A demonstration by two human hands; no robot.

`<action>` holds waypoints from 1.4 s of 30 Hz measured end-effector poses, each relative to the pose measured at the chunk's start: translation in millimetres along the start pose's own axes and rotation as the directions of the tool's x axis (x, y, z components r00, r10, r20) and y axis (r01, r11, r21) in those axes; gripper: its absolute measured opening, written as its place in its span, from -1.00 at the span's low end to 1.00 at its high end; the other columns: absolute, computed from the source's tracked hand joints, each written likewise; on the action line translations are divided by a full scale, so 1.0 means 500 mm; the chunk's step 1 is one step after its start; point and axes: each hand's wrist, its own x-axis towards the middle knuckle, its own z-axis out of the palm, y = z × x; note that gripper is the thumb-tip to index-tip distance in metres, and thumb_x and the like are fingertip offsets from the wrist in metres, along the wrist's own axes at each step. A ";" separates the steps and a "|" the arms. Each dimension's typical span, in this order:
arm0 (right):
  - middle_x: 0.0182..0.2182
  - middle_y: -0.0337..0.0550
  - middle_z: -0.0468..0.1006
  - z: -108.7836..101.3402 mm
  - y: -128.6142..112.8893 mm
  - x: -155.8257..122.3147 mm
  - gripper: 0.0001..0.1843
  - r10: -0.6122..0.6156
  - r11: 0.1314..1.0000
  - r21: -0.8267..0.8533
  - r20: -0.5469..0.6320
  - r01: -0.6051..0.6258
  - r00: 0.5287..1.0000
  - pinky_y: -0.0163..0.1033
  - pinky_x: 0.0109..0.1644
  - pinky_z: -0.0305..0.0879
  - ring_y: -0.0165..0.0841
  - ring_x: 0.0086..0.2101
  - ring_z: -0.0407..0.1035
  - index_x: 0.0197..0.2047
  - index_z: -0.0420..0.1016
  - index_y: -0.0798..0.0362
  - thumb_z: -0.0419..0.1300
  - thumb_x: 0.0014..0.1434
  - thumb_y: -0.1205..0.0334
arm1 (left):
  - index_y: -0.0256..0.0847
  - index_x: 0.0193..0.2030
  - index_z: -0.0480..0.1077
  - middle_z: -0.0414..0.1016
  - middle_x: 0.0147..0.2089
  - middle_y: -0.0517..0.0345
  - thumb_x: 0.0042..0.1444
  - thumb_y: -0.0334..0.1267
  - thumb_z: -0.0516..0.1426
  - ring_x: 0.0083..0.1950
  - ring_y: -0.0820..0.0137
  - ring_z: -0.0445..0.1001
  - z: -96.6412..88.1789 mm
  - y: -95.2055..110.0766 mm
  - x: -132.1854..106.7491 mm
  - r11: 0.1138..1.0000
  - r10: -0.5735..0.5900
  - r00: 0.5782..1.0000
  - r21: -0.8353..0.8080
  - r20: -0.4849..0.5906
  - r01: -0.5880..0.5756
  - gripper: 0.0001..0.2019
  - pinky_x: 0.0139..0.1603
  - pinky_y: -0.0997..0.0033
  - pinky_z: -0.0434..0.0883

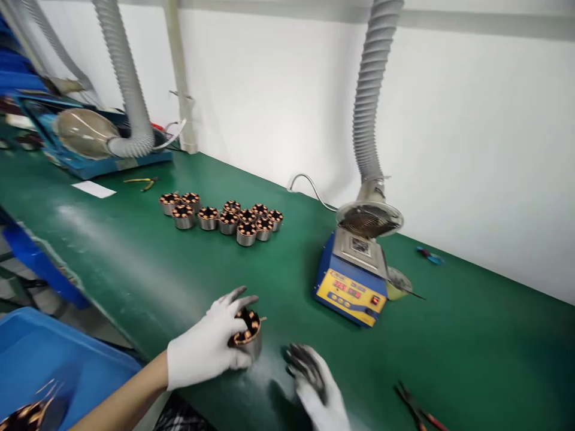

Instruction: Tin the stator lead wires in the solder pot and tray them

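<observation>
My left hand, in a white glove, is closed on a motor stator with copper windings, near the bench's front edge. Its thumb lies along the steel side and a finger reaches over the windings; a short lead sticks out at the top right. My right hand, gloved with darkened fingers, is to the right, apart from the stator. Its fingers are loosely bent and no object shows in them. Behind my hands, several more stators stand grouped on the green bench.
A blue and yellow solder pot with a red display stands beneath an extraction hose. Cutters lie at the front right, yellow-handled pliers farther left. A blue bin at the lower left contains another stator.
</observation>
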 end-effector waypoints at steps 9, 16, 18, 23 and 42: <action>-0.19 -0.09 0.56 0.023 -0.017 -0.058 -0.50 0.167 0.808 0.546 0.148 -0.222 0.975 -0.03 0.00 0.29 -0.18 -0.16 0.44 -0.07 0.45 -0.02 0.33 -0.12 0.04 | -0.20 0.16 0.21 0.20 0.20 -0.18 -0.47 -0.27 0.36 0.18 0.04 0.23 0.151 0.119 0.007 0.873 0.057 0.996 -0.479 -0.075 -0.086 -0.10 0.19 0.04 0.21; -0.26 -0.08 0.56 0.015 0.028 -0.061 -0.53 0.195 0.735 0.633 0.146 -0.243 0.970 -0.05 -0.17 0.37 -0.20 -0.26 0.44 -0.08 0.43 0.03 0.28 -0.10 0.09 | -0.14 -0.28 0.51 0.56 -0.27 0.04 -0.19 -0.02 0.22 -0.40 0.28 0.49 0.166 0.153 0.016 0.485 -0.328 0.944 -0.850 0.040 0.205 -0.67 -0.36 0.29 0.49; -0.34 -0.03 0.56 0.019 0.023 -0.060 -0.55 0.223 0.690 0.654 0.216 -0.310 0.951 -0.12 -0.30 0.39 -0.23 -0.36 0.44 -0.17 0.47 0.14 0.26 -0.12 0.04 | -0.21 -0.35 0.49 0.48 -0.55 0.15 -0.19 0.02 0.23 -0.73 0.47 0.24 0.158 0.160 0.037 0.284 -0.422 0.897 -0.920 0.132 0.269 -0.65 -0.76 0.44 0.25; -0.42 -0.08 0.56 0.011 0.006 -0.061 -0.46 0.254 0.568 0.710 0.331 -0.417 0.909 -0.30 -0.50 0.30 -0.36 -0.52 0.40 -0.21 0.48 0.14 0.22 -0.16 -0.11 | -0.25 -0.33 0.43 0.48 -0.47 0.17 -0.22 -0.01 0.30 -0.39 0.44 0.47 0.164 0.134 0.061 0.019 -0.510 0.858 -0.998 -0.056 -0.054 -0.62 -0.31 0.53 0.43; -0.43 -0.05 0.55 0.006 0.012 -0.059 -0.30 0.247 0.663 0.613 0.363 -0.430 0.899 -0.22 -0.44 0.32 -0.34 -0.53 0.40 -0.11 0.42 0.20 0.05 -0.07 -0.26 | -0.22 -0.30 0.41 0.48 -0.36 0.17 -0.32 -0.01 0.35 -0.26 0.39 0.49 0.165 0.112 0.060 -0.019 -0.489 0.872 -0.998 -0.038 -0.054 -0.55 -0.08 0.44 0.42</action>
